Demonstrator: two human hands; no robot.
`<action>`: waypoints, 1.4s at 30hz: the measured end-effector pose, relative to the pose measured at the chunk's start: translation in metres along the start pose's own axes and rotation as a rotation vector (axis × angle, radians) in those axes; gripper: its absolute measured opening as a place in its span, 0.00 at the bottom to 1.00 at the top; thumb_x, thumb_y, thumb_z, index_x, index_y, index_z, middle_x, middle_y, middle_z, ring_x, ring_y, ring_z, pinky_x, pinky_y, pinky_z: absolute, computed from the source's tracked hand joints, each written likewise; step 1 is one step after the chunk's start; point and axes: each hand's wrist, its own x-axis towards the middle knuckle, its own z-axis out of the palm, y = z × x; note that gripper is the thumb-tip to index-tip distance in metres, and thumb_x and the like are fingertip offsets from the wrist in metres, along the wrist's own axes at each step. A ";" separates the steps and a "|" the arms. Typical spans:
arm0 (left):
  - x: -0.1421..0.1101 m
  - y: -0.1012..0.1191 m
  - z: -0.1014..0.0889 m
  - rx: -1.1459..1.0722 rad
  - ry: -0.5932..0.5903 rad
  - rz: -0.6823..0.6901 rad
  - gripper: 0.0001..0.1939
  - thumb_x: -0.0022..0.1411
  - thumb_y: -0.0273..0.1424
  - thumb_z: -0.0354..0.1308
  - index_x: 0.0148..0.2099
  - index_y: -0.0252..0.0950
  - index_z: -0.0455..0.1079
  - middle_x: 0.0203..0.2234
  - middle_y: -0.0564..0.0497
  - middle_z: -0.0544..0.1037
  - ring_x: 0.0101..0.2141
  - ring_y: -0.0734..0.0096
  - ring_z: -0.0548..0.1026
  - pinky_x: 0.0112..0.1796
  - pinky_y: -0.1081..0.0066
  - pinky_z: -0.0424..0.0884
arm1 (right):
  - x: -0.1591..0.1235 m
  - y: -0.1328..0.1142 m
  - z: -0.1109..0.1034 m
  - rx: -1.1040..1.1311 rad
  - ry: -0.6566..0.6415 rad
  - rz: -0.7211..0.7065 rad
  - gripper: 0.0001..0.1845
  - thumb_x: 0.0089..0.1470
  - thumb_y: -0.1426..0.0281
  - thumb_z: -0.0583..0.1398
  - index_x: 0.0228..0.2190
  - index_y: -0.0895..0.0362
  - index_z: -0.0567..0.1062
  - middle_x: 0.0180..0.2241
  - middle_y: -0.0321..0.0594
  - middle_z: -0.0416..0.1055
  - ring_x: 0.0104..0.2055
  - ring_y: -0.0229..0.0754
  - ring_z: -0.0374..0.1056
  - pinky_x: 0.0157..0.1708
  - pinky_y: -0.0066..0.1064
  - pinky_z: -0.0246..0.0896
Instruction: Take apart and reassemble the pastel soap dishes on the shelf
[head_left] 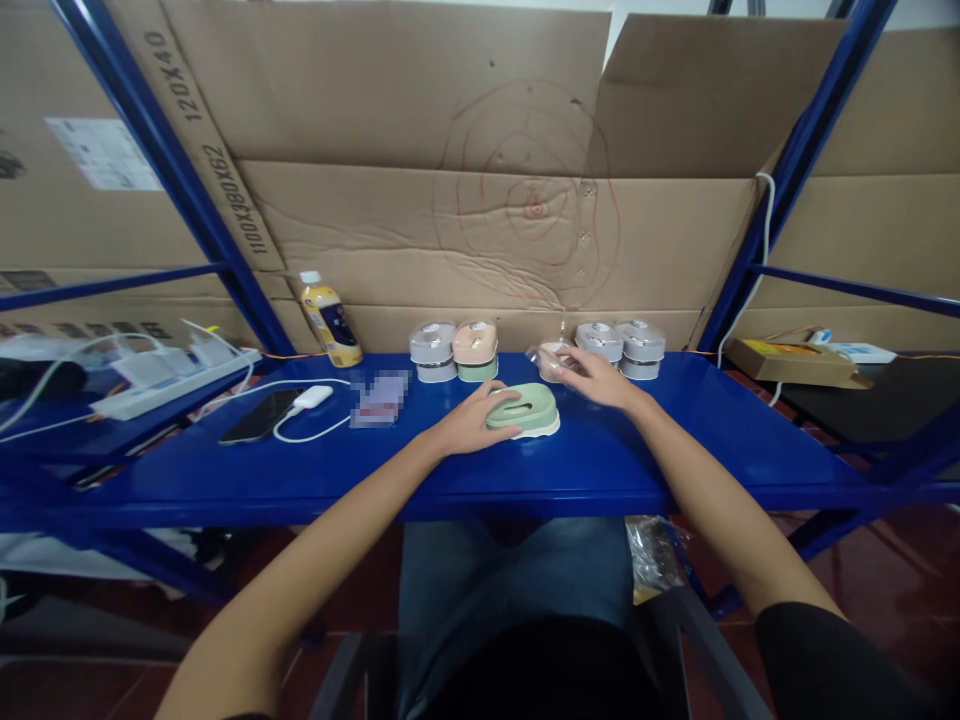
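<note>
My left hand (472,420) grips the left end of a pale green oval box (529,408) lying on the blue shelf (585,470), its fingers curled over the box's top. My right hand (596,377) reaches just behind it and closes on a small clear-lidded container (547,360). Behind the hands stands a row of round containers with clear lids: a grey one (433,350), a peach one on a green base (475,349), and two grey ones (621,346) to the right.
A yellow bottle (330,320) stands at the back left. A black phone (259,416), a white charger with cable (312,398) and a white power strip (172,385) lie on the left. Cardboard sheets line the back. A flat box (791,360) lies at the right.
</note>
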 end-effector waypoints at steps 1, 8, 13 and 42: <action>0.001 -0.002 0.001 -0.019 0.025 -0.019 0.40 0.63 0.52 0.66 0.70 0.41 0.64 0.64 0.38 0.67 0.65 0.43 0.68 0.66 0.45 0.64 | 0.000 -0.002 0.001 0.003 -0.019 -0.034 0.32 0.61 0.49 0.64 0.57 0.56 0.76 0.49 0.49 0.80 0.46 0.53 0.77 0.51 0.49 0.73; 0.012 -0.014 0.013 -0.226 0.125 -0.135 0.73 0.43 0.50 0.80 0.78 0.38 0.39 0.58 0.33 0.74 0.60 0.36 0.74 0.60 0.37 0.67 | 0.002 -0.018 0.018 -0.033 -0.163 -0.198 0.42 0.46 0.51 0.74 0.59 0.54 0.78 0.56 0.50 0.78 0.56 0.56 0.75 0.60 0.50 0.68; 0.015 -0.012 0.018 -0.247 0.129 -0.080 0.76 0.42 0.50 0.81 0.79 0.40 0.36 0.63 0.29 0.70 0.63 0.33 0.71 0.61 0.36 0.65 | 0.008 -0.022 0.029 -0.059 -0.239 -0.278 0.43 0.48 0.51 0.74 0.62 0.53 0.76 0.57 0.51 0.75 0.58 0.57 0.72 0.62 0.51 0.65; 0.007 -0.006 0.005 -0.130 0.016 -0.085 0.66 0.45 0.52 0.79 0.77 0.39 0.49 0.67 0.33 0.67 0.67 0.35 0.67 0.65 0.41 0.64 | 0.000 -0.023 0.026 -0.104 -0.393 -0.209 0.53 0.46 0.48 0.75 0.69 0.48 0.67 0.59 0.48 0.74 0.59 0.58 0.72 0.60 0.51 0.67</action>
